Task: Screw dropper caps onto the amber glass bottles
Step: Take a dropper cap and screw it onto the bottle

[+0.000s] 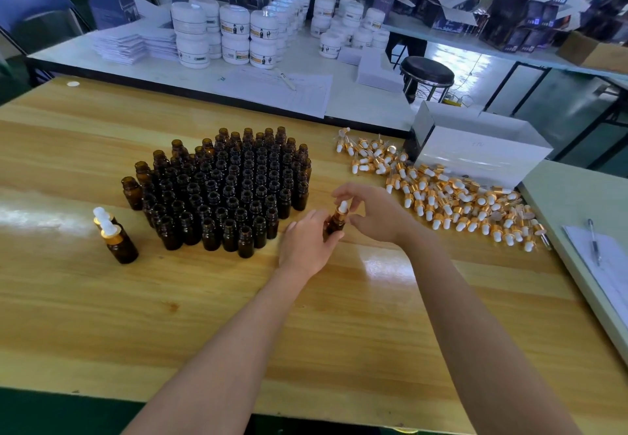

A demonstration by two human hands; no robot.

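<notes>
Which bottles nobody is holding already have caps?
The two bottles standing alone at the left; white-topped caps sit on them, the big group is open.

A broad band of bare light wooden tabletop [306, 332] runs along the near edge. Farther in stands a dense block of uncapped amber glass bottles [231, 190], packed too tightly for fingers to pass between. Two capped amber bottles [115, 235] stand near its left side, a narrow gap of wood between. On the right a loose heap of gold-collared, white-bulbed dropper caps [452, 196] spreads up to a white cardboard box [475, 152]. The lane between block and heap holds the left hand [306, 244] and right hand [377, 213], gripping one amber bottle [334, 224] and its cap [342, 208].
</notes>
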